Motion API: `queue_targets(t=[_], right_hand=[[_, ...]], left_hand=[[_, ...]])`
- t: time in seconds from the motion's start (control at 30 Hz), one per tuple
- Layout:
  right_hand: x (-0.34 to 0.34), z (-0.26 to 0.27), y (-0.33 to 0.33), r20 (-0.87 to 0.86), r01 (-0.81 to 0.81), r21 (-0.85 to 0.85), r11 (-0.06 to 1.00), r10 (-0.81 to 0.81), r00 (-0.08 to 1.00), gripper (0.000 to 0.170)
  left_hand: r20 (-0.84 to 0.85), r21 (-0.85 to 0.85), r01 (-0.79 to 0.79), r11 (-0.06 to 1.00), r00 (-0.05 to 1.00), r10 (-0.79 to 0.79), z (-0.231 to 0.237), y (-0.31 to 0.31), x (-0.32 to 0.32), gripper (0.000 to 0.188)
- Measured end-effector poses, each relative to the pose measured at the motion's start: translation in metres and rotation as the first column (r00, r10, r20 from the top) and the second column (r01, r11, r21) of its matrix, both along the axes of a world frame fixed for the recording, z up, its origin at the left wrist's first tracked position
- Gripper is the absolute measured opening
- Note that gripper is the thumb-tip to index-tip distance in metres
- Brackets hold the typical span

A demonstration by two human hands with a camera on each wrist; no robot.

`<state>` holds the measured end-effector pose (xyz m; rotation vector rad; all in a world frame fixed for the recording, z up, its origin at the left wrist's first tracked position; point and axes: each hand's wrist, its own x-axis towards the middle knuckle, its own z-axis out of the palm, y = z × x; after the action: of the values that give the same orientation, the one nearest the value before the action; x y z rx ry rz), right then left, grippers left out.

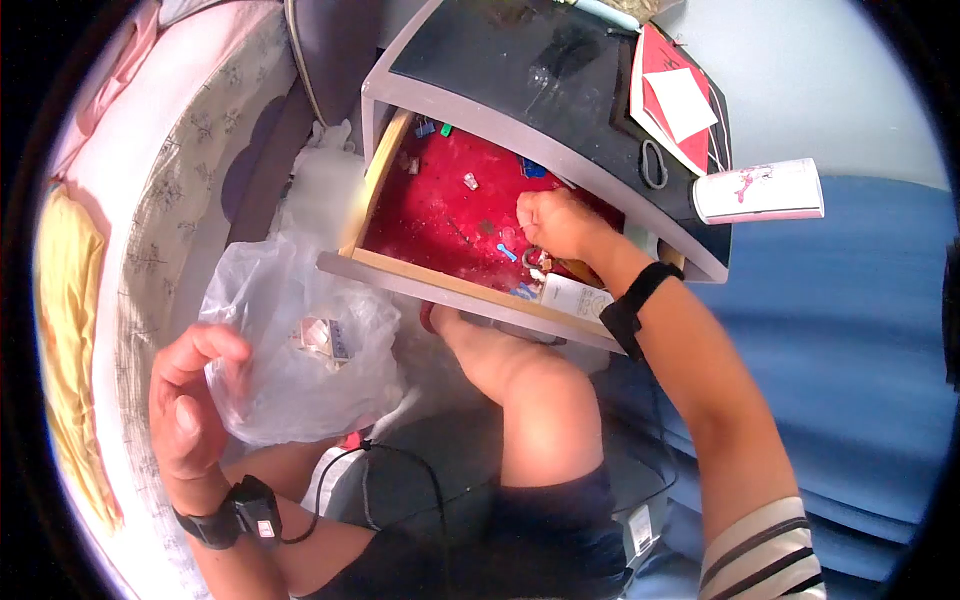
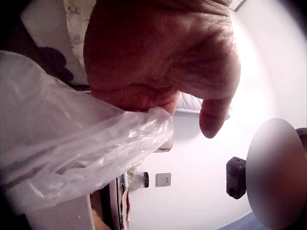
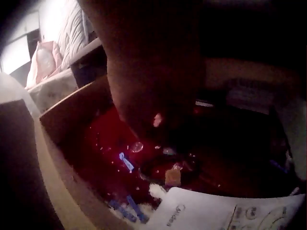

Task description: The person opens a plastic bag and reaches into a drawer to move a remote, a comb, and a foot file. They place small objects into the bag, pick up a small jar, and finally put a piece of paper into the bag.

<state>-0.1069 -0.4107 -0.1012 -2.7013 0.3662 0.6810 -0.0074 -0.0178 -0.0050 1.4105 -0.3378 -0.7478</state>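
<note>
Basically, drawer (image 1: 430,215) is pulled out of the cabinet (image 1: 470,60), red bottom showing; right hand (image 1: 562,222) inside, fingers bent down, can't tell if pinching anything. Left hand (image 1: 192,405) hooks fingers round the edge of a translucent plastic bag (image 1: 260,285) beside the drawer, thumb apart; scraps (image 1: 322,340) in bag. Near right hand: small blue piece (image 1: 507,253), white packet (image 1: 573,295) along front wall. Right forearm and cabinet top hide the drawer's far right. Up top: red booklet (image 1: 650,90), grey loop (image 1: 653,163), white cylinder (image 1: 765,190).
</note>
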Motion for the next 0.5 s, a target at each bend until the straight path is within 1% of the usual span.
queue_targets(t=[0.07, 0.1, 0.2, 0.23, 0.3, 0.4, 0.43, 0.5], right_hand=[[0.001, 0.007, 0.001, 0.056, 0.135, 0.043, 0.990, -0.138, 0.989, 0.005], [-0.001, 0.008, -0.003, 0.069, 0.145, 0.102, 0.984, -0.152, 0.986, 0.005], [-0.011, 0.007, -0.007, -0.040, 0.236, 0.298, 0.925, -0.235, 0.971, 0.008], [-0.010, 0.019, 0.003, -0.037, 0.115, 0.229, 0.967, -0.109, 0.993, 0.008], [-0.011, 0.043, 0.018, -0.058, -0.129, 0.086, 0.988, 0.134, 0.989, 0.010], [-0.010, 0.022, 0.015, -0.166, -0.209, -0.101, 0.973, 0.190, 0.968, 0.011], [-0.010, 0.020, 0.015, -0.146, -0.191, -0.127, 0.973, 0.172, 0.974, 0.010], [-0.011, 0.023, 0.009, -0.062, -0.067, 0.015, 0.998, 0.068, 0.996, 0.010]], left_hand=[[-0.010, 0.001, 0.006, 1.000, 1.000, -0.006, 0.001, 0.001, 0.001, 0.069], [-0.015, -0.002, 0.005, 1.000, 1.000, -0.005, 0.001, 0.001, 0.001, 0.069], [-0.008, -0.014, -0.009, 1.000, 1.000, 0.009, 0.001, 0.000, 0.001, 0.069], [-0.002, -0.018, -0.015, 1.000, 1.000, 0.015, 0.001, -0.001, 0.001, 0.069], [-0.012, -0.012, 0.006, 1.000, 1.000, -0.006, 0.001, -0.001, 0.000, 0.069], [-0.016, -0.018, 0.030, 0.999, 0.999, -0.031, -0.001, -0.002, 0.000, 0.069], [-0.016, -0.021, 0.029, 0.999, 0.999, -0.030, -0.002, -0.002, 0.000, 0.069], [-0.010, -0.018, 0.019, 1.000, 1.000, -0.020, -0.001, -0.001, 0.001, 0.069]])
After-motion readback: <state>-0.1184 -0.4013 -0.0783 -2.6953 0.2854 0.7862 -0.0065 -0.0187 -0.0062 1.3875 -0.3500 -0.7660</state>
